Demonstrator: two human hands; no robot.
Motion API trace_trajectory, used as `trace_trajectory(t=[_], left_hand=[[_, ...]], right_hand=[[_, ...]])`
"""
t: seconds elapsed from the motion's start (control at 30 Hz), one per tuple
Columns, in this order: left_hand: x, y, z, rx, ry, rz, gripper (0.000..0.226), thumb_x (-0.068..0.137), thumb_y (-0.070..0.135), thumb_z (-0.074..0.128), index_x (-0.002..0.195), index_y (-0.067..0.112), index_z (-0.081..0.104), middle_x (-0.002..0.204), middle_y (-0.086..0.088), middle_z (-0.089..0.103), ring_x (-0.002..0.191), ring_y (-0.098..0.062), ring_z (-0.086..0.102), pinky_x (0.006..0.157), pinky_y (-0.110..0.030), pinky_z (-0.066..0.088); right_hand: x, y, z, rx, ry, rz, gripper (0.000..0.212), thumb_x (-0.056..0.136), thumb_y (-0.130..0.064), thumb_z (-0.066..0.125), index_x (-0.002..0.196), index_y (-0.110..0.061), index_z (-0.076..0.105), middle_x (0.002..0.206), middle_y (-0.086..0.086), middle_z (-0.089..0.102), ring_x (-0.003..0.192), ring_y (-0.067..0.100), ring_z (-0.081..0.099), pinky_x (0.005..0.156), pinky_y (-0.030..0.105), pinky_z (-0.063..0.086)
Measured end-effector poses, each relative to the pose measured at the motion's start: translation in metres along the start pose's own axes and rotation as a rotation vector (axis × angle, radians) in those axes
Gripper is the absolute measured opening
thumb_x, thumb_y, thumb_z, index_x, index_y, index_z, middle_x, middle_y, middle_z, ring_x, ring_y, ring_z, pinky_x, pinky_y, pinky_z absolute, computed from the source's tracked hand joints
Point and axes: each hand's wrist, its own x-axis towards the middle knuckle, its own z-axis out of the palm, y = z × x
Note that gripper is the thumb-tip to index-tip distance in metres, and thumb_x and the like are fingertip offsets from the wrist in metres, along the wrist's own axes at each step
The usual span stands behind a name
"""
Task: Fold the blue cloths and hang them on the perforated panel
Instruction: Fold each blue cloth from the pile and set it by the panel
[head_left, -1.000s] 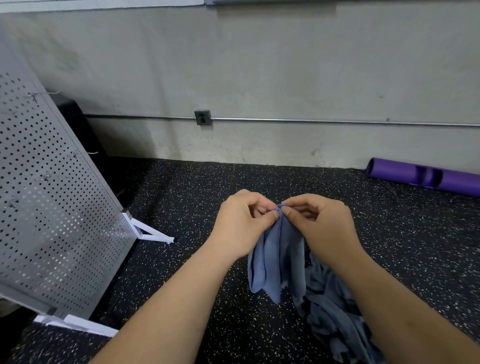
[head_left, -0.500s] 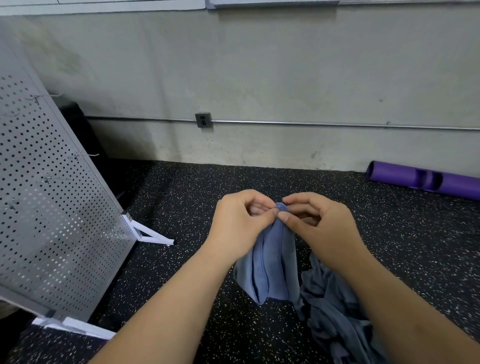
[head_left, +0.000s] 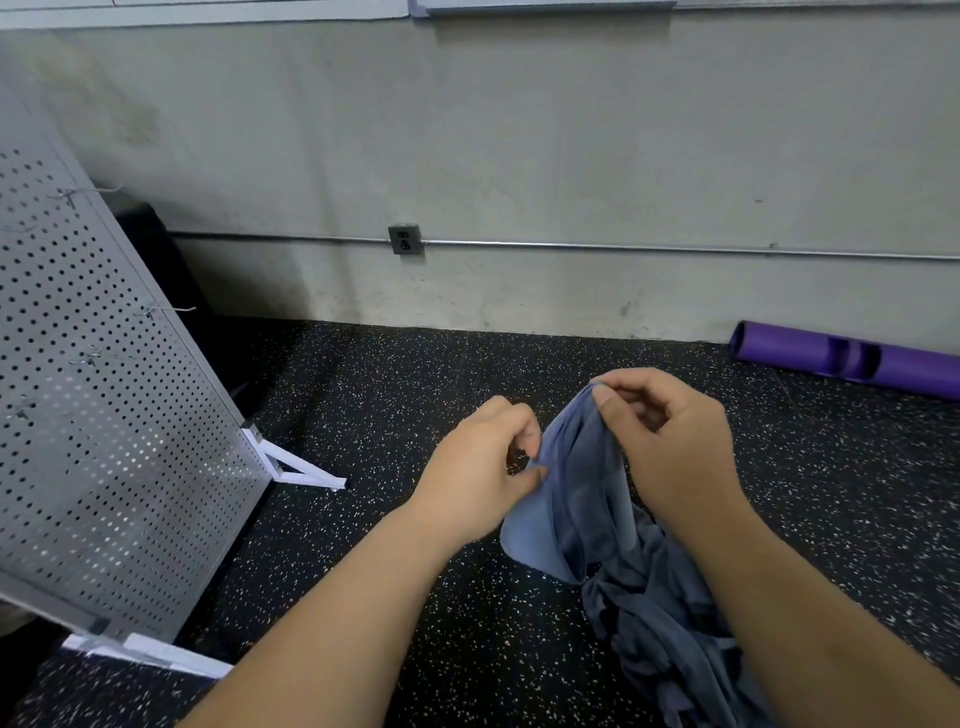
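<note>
Folding is barely begun, we judge: our left hand (head_left: 478, 475) and right hand (head_left: 675, 447) each pinch one cloth (head_left: 576, 499) by its edge above the pile (head_left: 660, 629) on the floor (head_left: 395, 395), and the panel (head_left: 104, 426) holds none.

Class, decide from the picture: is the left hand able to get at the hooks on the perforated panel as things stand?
Probably yes for the path: nothing stands between the left hand and the perforated panel. But it pinches the blue cloth, which the right hand also holds.
</note>
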Motion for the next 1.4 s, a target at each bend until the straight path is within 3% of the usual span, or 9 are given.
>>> trace_trajectory(t=[0.2,0.47,0.7,0.87,0.93,1.07,1.17,1.33,1.4], left_hand=[[-0.005,0.003,0.006,-0.001,-0.065,0.135,0.023,0.094,0.033,0.079,0.109,0.041,0.062,0.108,0.018,0.050,0.097,-0.004,0.057,0.083,-0.037,0.055],[-0.007,-0.002,0.028,0.309,-0.302,0.189,0.034,0.095,0.060,0.067,0.123,0.041,0.068,0.106,0.013,0.059,0.105,-0.016,0.061,0.088,-0.040,0.054],[-0.005,-0.019,0.028,0.335,-0.343,0.121,0.022,0.093,0.054,0.075,0.105,0.035,0.072,0.106,0.017,0.069,0.099,-0.011,0.066,0.086,-0.037,0.057],[0.000,-0.035,-0.001,0.135,-0.210,-0.003,0.011,0.097,0.047,0.074,0.098,0.036,0.076,0.095,0.022,0.070,0.082,0.001,0.063,0.079,-0.033,0.056],[0.001,-0.043,-0.015,0.029,-0.095,-0.067,0.007,0.096,0.040,0.077,0.094,0.033,0.077,0.090,0.021,0.071,0.080,-0.001,0.065,0.077,-0.031,0.054],[0.004,-0.053,-0.029,-0.084,0.091,-0.187,0.006,0.093,0.033,0.082,0.089,0.031,0.080,0.084,0.023,0.075,0.079,-0.004,0.069,0.074,-0.021,0.052],[0.007,-0.054,-0.033,-0.148,0.185,-0.258,0.007,0.093,0.029,0.083,0.087,0.031,0.081,0.079,0.023,0.074,0.073,-0.005,0.068,0.067,-0.017,0.051],[0.011,-0.059,-0.041,-0.153,0.301,-0.315,0.011,0.096,0.032,0.079,0.085,0.033,0.078,0.077,0.018,0.074,0.072,-0.007,0.068,0.069,-0.028,0.054],[0.011,-0.061,-0.044,-0.130,0.320,-0.328,0.012,0.097,0.033,0.077,0.085,0.033,0.076,0.076,0.024,0.072,0.070,-0.003,0.066,0.067,-0.026,0.050]], right_hand=[[0.005,-0.003,-0.011,0.071,0.117,-0.013,0.012,0.099,-0.012,0.074,0.104,-0.022,0.080,0.090,-0.004,0.078,0.086,0.020,0.074,0.078,0.022,0.061],[0.014,-0.014,-0.028,0.248,0.273,0.002,0.014,0.098,-0.008,0.076,0.100,-0.021,0.078,0.091,-0.005,0.080,0.086,0.006,0.074,0.082,0.017,0.057],[0.026,-0.010,-0.054,0.350,0.432,0.062,0.007,0.100,-0.011,0.073,0.105,-0.014,0.076,0.080,-0.012,0.077,0.078,0.000,0.069,0.081,0.017,0.058],[0.034,0.038,-0.088,0.058,0.375,0.187,0.007,0.102,-0.022,0.072,0.102,-0.027,0.077,0.091,-0.004,0.077,0.079,0.005,0.068,0.088,0.037,0.060],[0.033,0.053,-0.098,-0.077,0.316,0.206,0.009,0.103,-0.021,0.070,0.105,-0.028,0.077,0.093,-0.006,0.077,0.079,0.008,0.067,0.087,0.037,0.059],[0.028,0.065,-0.098,-0.259,0.175,0.201,0.018,0.104,-0.019,0.067,0.103,-0.036,0.074,0.092,-0.011,0.077,0.081,0.013,0.070,0.076,0.030,0.055],[0.026,0.064,-0.091,-0.360,0.094,0.181,0.021,0.104,-0.017,0.066,0.107,-0.037,0.074,0.091,-0.011,0.075,0.070,0.006,0.064,0.063,0.020,0.043],[0.023,0.061,-0.077,-0.390,0.092,0.212,0.019,0.096,-0.013,0.069,0.098,-0.029,0.078,0.079,-0.011,0.074,0.061,0.000,0.064,0.056,0.008,0.043],[0.022,0.062,-0.070,-0.373,0.088,0.210,0.019,0.092,-0.012,0.071,0.091,-0.030,0.078,0.077,-0.012,0.074,0.067,-0.002,0.066,0.061,0.008,0.045]])
